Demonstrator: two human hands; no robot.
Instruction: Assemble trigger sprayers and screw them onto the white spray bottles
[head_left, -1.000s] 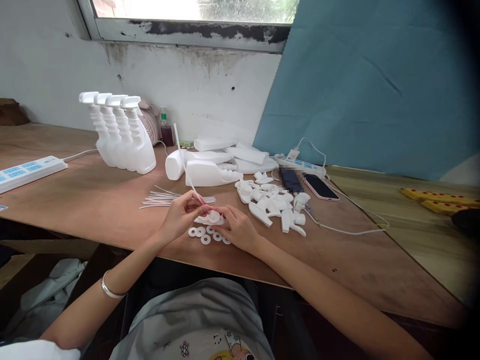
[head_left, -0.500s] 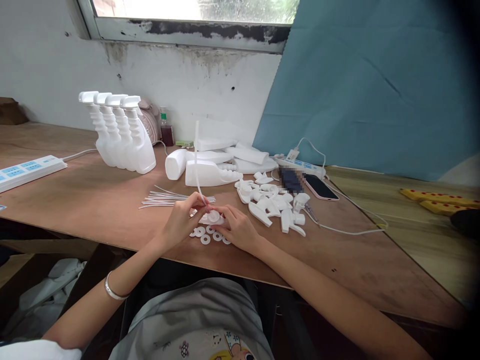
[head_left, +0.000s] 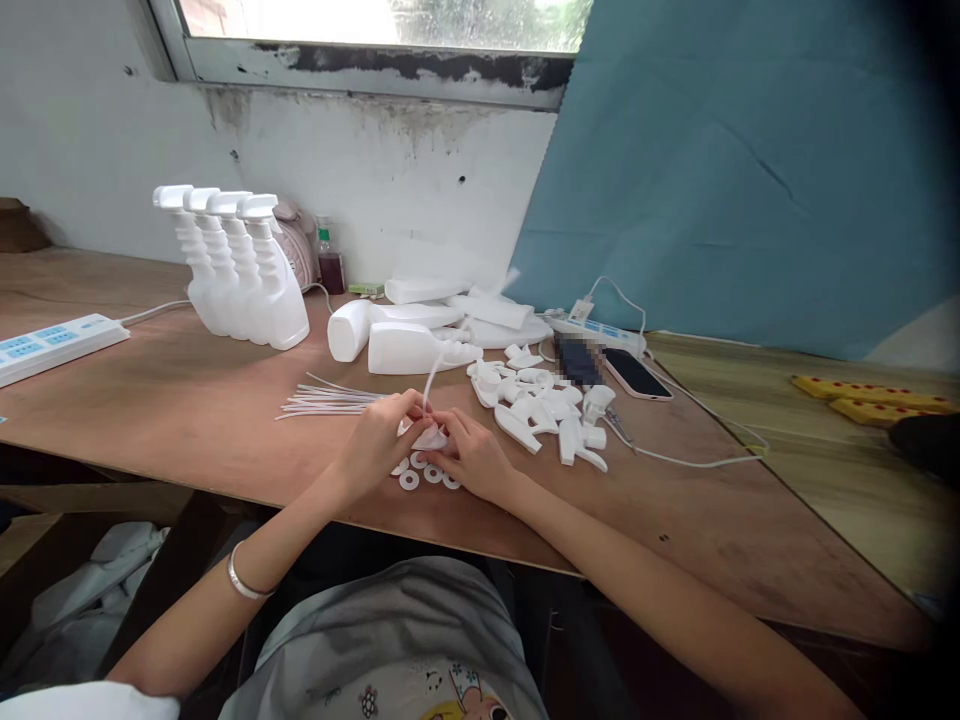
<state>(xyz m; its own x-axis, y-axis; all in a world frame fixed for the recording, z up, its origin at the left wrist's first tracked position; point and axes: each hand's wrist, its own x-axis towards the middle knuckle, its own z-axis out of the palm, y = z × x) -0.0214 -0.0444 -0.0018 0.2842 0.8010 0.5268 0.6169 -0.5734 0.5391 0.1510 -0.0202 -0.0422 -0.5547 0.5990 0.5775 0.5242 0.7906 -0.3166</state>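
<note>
Just below centre frame I see white washers (head_left: 403, 480) on the tabletop (head_left: 615, 530). Beyond, the left hand (head_left: 379, 440) has its grip pinching a dip tube (head_left: 431, 378) (lower end hidden from me); the right hand (head_left: 476, 460) grips a white spray head (head_left: 430, 439) at centre. White bottles (head_left: 405, 348) lie farther back.

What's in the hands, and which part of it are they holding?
The left hand pinches a thin white tube near its lower end. The right hand holds a white trigger spray head; exactly which part is hidden.
</note>
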